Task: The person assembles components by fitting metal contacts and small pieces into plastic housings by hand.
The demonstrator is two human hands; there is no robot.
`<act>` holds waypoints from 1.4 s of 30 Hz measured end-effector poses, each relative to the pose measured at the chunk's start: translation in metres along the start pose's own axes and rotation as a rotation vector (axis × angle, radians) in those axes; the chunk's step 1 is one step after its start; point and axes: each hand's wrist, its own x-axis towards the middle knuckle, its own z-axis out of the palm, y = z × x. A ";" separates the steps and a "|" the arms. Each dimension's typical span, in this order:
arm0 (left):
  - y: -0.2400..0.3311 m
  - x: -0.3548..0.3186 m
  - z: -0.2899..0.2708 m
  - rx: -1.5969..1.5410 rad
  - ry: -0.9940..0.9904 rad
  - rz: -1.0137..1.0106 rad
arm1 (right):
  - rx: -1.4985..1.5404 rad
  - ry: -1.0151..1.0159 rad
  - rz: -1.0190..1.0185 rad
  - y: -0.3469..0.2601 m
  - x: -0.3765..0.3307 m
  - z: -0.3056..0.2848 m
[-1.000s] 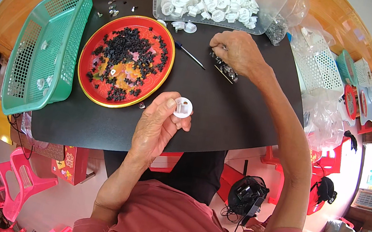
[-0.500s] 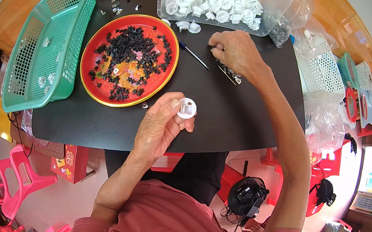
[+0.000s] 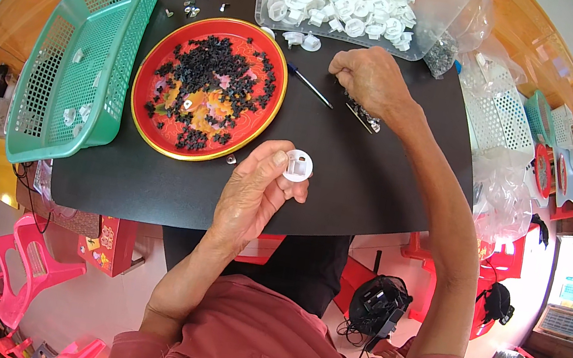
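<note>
Left hand pinching a white round plastic cap over the black tabletop.
Cap is showing a ring-shaped face with a square-looking centre, sitting between thumb and fingertips, just right of the red tray of small black parts. Right hand is resting curled, fingers closing on small metal parts, near the clear bin of white caps.

clear plastic bags at table's right edge
</note>
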 end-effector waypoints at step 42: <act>0.001 0.006 0.004 -0.096 -0.054 0.033 | 0.389 0.424 -0.108 -0.110 -0.071 0.001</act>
